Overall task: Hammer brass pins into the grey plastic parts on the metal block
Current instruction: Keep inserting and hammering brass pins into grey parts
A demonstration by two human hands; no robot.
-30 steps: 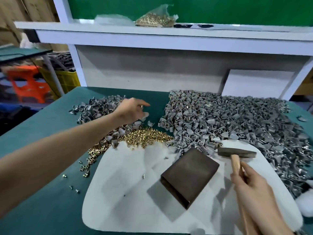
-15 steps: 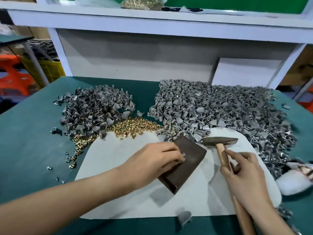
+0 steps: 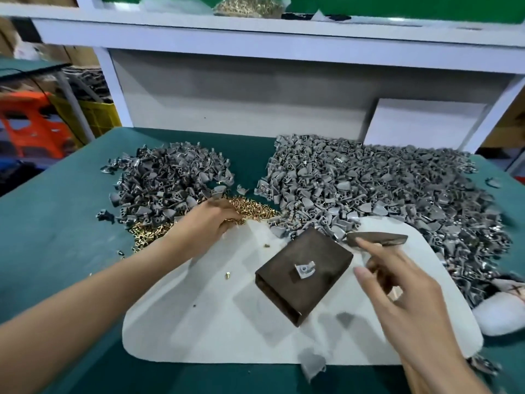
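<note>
The left grip [image 3: 208,223] reached into the heap of brass pins [image 3: 255,210]. Its fingers curled down among them with the tips buried, so whether they pinched a pin could not be told. The right grip [image 3: 403,291] hovered at the near right, forefinger and thumb stretched out toward the hammer head [image 3: 377,238]. The handle was lost under the palm (and blurred besides), so a clasp on it could not be told either.

Between the two sat the metal block [image 3: 324,251], skewed on the white pad [image 3: 199,322], with one grey plastic part [image 3: 304,270] lying on its top face. A couple of stray pins [image 3: 227,275] lay on the pad left of the block. Beyond, on the green surface [image 3: 56,223], a smaller pile of grey parts [image 3: 170,180] lay far left and a larger pile [image 3: 369,189] far right, with the brass pins between them at their near edge. On the shelf [image 3: 170,29] behind lay a bag of pins [image 3: 247,5].
</note>
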